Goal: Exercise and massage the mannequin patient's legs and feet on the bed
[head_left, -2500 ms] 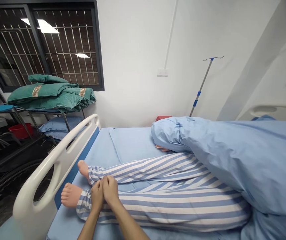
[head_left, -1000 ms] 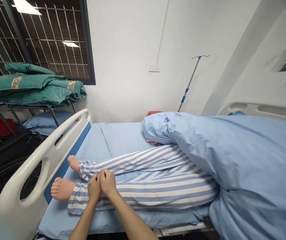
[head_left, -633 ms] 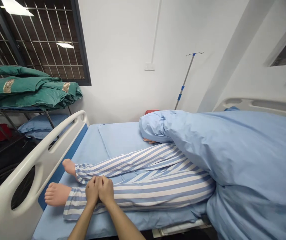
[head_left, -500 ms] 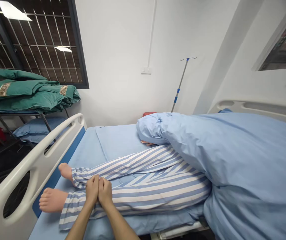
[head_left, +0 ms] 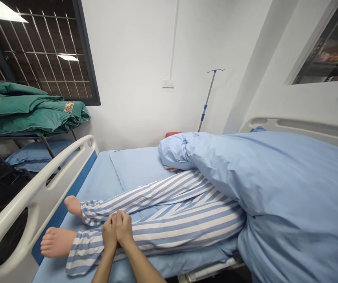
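On a hospital bed lies a figure in blue-and-white striped pyjamas, possibly a manikin, with smooth bare feet (head_left: 57, 243) near the white side rail. My left hand (head_left: 109, 232) and my right hand (head_left: 124, 228) rest side by side, fingers together, on the nearer striped trouser leg (head_left: 157, 236), just above the ankle. The other leg (head_left: 133, 200) lies beyond them, angled across the bed. A blue blanket (head_left: 275, 184) covers the upper body and hides it. A few fingers of the figure's hand (head_left: 171, 169) show under the blanket's edge.
A white bed side rail (head_left: 30, 196) runs along the left of the blue mattress. Beyond it, green folded quilts (head_left: 30, 112) sit on a metal rack above a blue pillow (head_left: 39, 157). An IV pole (head_left: 207, 102) stands by the wall, and a white bed end panel (head_left: 304, 129) shows at right.
The view has turned to the right, so the window, rail and quilts have slid left in the picture. My hands stay together on the same leg.
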Tool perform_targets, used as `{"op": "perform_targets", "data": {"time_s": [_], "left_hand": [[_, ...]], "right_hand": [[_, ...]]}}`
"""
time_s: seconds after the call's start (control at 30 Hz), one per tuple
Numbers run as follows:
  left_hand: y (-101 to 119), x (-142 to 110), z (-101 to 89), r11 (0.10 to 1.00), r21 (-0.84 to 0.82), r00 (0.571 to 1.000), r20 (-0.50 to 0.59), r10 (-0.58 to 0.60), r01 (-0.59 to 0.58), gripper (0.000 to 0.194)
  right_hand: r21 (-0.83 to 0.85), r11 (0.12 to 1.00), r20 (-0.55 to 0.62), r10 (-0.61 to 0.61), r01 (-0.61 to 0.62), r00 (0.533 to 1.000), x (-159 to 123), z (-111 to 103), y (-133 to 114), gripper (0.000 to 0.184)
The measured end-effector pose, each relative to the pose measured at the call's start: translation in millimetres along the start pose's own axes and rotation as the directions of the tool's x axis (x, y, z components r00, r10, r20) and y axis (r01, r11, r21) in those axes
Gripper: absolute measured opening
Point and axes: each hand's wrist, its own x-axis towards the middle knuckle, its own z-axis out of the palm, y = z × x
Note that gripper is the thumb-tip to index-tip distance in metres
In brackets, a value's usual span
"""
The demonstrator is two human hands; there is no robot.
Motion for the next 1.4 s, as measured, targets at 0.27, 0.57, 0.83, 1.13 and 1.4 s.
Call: {"op": "perform_targets", "data": {"time_s": [0.27,0.57,0.83,1.13,1.4], "left_hand": [[-2.1,1.7,1.6,0.997,0.052,0.999,0.024,0.049,-0.05,0.027],[-1.4,-1.7,5.5,0.991,0.123,0.998,0.04,0.041,-0.046,0.033],[10.2,6.0,7.4,0.997,0.079,0.99,0.143,-0.005,-0.007,0.032],[35.5,-2.1,29.8,0.989,-0.143,0.997,0.067,-0.031,0.041,0.035],[24.6,-9.5,32.3,0.993,-0.114,0.999,0.037,0.04,-0.036,0.036]], "right_hand": [[-0.249,0.967,0.066,-0.039,0.054,0.997,4.6,-16.0,-23.5,0.037],[-0.453,0.869,0.12,-0.164,0.201,0.979,-3.8,-34.6,-13.0,0.038],[-0.335,0.936,0.048,-0.096,0.107,0.994,1.6,-33.8,-2.6,0.041],[0.013,1.0,-0.019,-0.009,0.009,1.0,10.3,-41.9,6.4,0.041],[0.002,1.0,0.01,0.005,-0.005,1.0,8.4,-41.3,6.4,0.036]]}}
